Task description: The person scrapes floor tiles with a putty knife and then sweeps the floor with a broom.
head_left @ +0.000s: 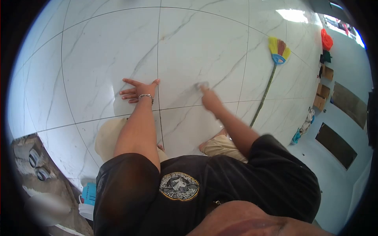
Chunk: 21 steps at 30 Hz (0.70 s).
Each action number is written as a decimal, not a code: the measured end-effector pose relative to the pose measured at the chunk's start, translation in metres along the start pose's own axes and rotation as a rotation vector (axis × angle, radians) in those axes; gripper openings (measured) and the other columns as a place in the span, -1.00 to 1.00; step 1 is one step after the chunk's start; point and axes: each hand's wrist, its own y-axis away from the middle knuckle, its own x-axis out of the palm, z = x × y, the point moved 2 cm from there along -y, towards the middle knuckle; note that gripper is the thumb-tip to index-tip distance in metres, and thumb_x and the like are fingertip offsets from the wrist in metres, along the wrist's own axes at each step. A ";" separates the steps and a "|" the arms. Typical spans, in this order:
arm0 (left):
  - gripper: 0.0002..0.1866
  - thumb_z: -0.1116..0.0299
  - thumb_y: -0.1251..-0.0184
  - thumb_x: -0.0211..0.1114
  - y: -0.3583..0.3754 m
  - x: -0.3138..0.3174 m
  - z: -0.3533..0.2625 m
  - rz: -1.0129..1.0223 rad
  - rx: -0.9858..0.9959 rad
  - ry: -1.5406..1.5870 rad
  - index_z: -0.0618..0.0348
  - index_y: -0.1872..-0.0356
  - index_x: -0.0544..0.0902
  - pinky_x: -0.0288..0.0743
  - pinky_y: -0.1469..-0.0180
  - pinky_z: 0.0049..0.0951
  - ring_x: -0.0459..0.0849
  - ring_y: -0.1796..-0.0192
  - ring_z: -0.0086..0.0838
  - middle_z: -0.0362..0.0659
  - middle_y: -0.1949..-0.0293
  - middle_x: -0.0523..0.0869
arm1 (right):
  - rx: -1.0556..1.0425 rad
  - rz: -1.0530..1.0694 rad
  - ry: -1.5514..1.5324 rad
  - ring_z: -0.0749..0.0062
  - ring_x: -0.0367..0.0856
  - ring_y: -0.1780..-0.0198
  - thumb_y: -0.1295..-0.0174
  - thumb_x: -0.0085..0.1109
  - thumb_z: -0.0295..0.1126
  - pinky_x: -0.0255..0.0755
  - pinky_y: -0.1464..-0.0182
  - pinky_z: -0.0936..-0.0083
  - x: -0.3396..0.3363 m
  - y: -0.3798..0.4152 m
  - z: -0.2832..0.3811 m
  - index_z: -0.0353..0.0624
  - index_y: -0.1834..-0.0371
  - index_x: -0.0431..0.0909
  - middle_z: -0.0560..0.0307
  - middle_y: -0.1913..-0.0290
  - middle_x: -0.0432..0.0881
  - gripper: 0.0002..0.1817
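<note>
My left hand (pixel 138 90) lies on the white marbled tile floor (pixel 189 47), fingers spread, with a chain bracelet round the wrist. It holds nothing. To its right, my right hand (pixel 210 98) is closed round a small greyish object (pixel 202 85) against the tile. That object is blurred, and I cannot make out what it is. A dark grout line runs between the two hands.
A broom (pixel 278 53) with yellow and red bristles lies on the floor at the right. Cardboard boxes (pixel 322 94) and a red bag (pixel 326 39) stand along the far right wall. A white bucket (pixel 86 210) is at the lower left, beside a rough floor area.
</note>
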 end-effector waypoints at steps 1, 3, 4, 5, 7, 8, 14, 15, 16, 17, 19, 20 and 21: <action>0.62 -0.21 0.28 0.62 -0.002 0.000 -0.003 -0.002 0.014 -0.001 -0.06 -0.46 -0.65 -0.44 -0.48 0.22 -0.59 -0.49 0.34 0.46 -0.41 -0.63 | 0.095 0.024 -0.032 -0.31 0.53 -0.10 -0.21 -0.15 -0.50 0.40 -0.16 -0.04 0.004 0.015 0.025 -0.08 -0.46 0.19 -0.33 -0.21 0.48 -0.35; 0.60 -0.21 0.24 0.61 -0.001 -0.006 -0.008 -0.004 0.028 0.008 -0.06 -0.46 -0.64 -0.45 -0.48 0.24 -0.60 -0.49 0.36 0.45 -0.41 -0.64 | -0.031 -0.179 -0.032 -0.30 0.53 -0.09 -0.20 -0.17 -0.49 0.40 -0.15 -0.03 -0.003 -0.019 0.035 -0.12 -0.44 0.22 -0.36 -0.15 0.52 -0.37; 0.58 -0.21 0.21 0.59 0.001 -0.005 -0.002 0.018 0.049 -0.012 -0.05 -0.46 -0.64 -0.46 -0.47 0.26 -0.60 -0.48 0.38 0.45 -0.40 -0.65 | -0.153 -0.357 -0.029 -0.29 0.54 -0.06 -0.14 -0.14 -0.52 0.40 -0.13 -0.02 -0.008 -0.057 0.030 -0.16 -0.42 0.24 -0.38 -0.08 0.56 -0.34; 0.58 -0.21 0.21 0.59 0.002 -0.001 0.008 0.021 0.035 -0.030 -0.05 -0.46 -0.64 -0.46 -0.47 0.26 -0.60 -0.48 0.38 0.45 -0.40 -0.65 | -0.126 -0.314 -0.087 -0.28 0.57 0.00 -0.14 -0.13 -0.51 0.44 -0.06 -0.01 -0.045 -0.092 0.042 -0.19 -0.37 0.28 -0.36 0.02 0.60 -0.38; 0.52 -0.23 0.11 0.52 -0.009 0.004 0.001 0.055 0.065 0.001 -0.03 -0.45 -0.66 -0.46 -0.45 0.30 -0.61 -0.46 0.43 0.46 -0.40 -0.66 | -0.208 -0.407 -0.063 -0.26 0.59 0.02 -0.17 -0.15 -0.48 0.49 -0.01 0.05 -0.115 -0.165 0.079 -0.24 -0.22 0.38 -0.35 0.08 0.62 -0.52; 0.52 -0.23 0.11 0.52 -0.013 0.005 -0.001 0.039 0.055 0.006 -0.03 -0.45 -0.66 -0.46 -0.45 0.30 -0.61 -0.46 0.43 0.46 -0.40 -0.66 | -0.265 -0.458 -0.041 -0.26 0.59 0.01 -0.18 -0.15 -0.47 0.50 0.00 0.04 -0.135 -0.197 0.099 -0.25 -0.13 0.42 -0.35 0.07 0.62 -0.58; 0.46 -0.28 0.03 0.45 -0.020 0.014 0.008 0.017 0.065 -0.023 -0.03 -0.45 -0.64 -0.35 -0.43 0.37 -0.57 -0.45 0.47 0.47 -0.41 -0.62 | -0.339 -0.377 -0.024 -0.22 0.62 0.02 -0.30 -0.17 -0.39 0.50 -0.05 0.04 -0.116 -0.187 0.182 -0.22 -0.02 0.48 -0.32 0.08 0.63 -0.69; 0.46 -0.28 0.02 0.45 -0.019 0.013 0.008 0.014 0.071 -0.013 -0.03 -0.45 -0.65 -0.36 -0.43 0.37 -0.58 -0.45 0.47 0.47 -0.40 -0.63 | -0.352 -0.376 0.003 -0.25 0.61 0.02 -0.31 -0.19 -0.39 0.50 -0.06 0.03 -0.085 -0.174 0.170 -0.19 -0.07 0.45 -0.35 0.07 0.60 -0.67; 0.46 -0.27 0.02 0.45 -0.017 0.011 0.006 0.011 0.082 0.000 -0.03 -0.45 -0.66 -0.38 -0.42 0.37 -0.58 -0.45 0.47 0.47 -0.40 -0.64 | -0.301 -0.306 -0.002 -0.27 0.60 0.01 -0.31 -0.19 -0.39 0.50 -0.06 0.01 -0.068 -0.140 0.162 -0.16 -0.12 0.42 -0.38 0.06 0.58 -0.65; 0.46 -0.27 0.02 0.45 -0.016 0.009 0.005 0.015 0.086 0.011 -0.03 -0.45 -0.66 -0.38 -0.42 0.37 -0.58 -0.45 0.47 0.47 -0.40 -0.64 | -0.250 -0.241 -0.008 -0.29 0.59 0.00 -0.32 -0.20 -0.40 0.50 -0.06 -0.01 -0.053 -0.100 0.155 -0.13 -0.16 0.38 -0.40 0.05 0.56 -0.63; 0.45 -0.25 0.00 0.44 -0.015 0.005 0.005 0.069 0.073 0.013 -0.06 -0.43 -0.69 -0.45 -0.44 0.33 -0.64 -0.43 0.48 0.45 -0.39 -0.68 | -0.182 -0.164 0.012 -0.29 0.57 -0.02 -0.31 -0.20 -0.41 0.50 -0.06 0.00 -0.029 -0.049 0.142 -0.13 -0.19 0.36 -0.44 0.05 0.55 -0.62; 0.45 -0.25 0.00 0.44 -0.015 0.005 0.005 0.073 0.066 0.027 -0.06 -0.43 -0.69 -0.45 -0.44 0.33 -0.64 -0.43 0.48 0.45 -0.39 -0.68 | -0.190 -0.164 0.025 -0.29 0.57 -0.02 -0.31 -0.20 -0.41 0.50 -0.06 0.00 -0.033 -0.050 0.145 -0.13 -0.19 0.36 -0.44 0.05 0.55 -0.62; 0.45 -0.25 0.00 0.44 -0.016 0.007 0.007 0.072 0.074 0.030 -0.07 -0.43 -0.69 -0.46 -0.43 0.34 -0.65 -0.43 0.47 0.45 -0.39 -0.68 | -0.194 -0.168 0.020 -0.27 0.57 -0.03 -0.30 -0.19 -0.41 0.50 -0.07 0.00 -0.035 -0.052 0.147 -0.14 -0.17 0.38 -0.42 0.05 0.56 -0.63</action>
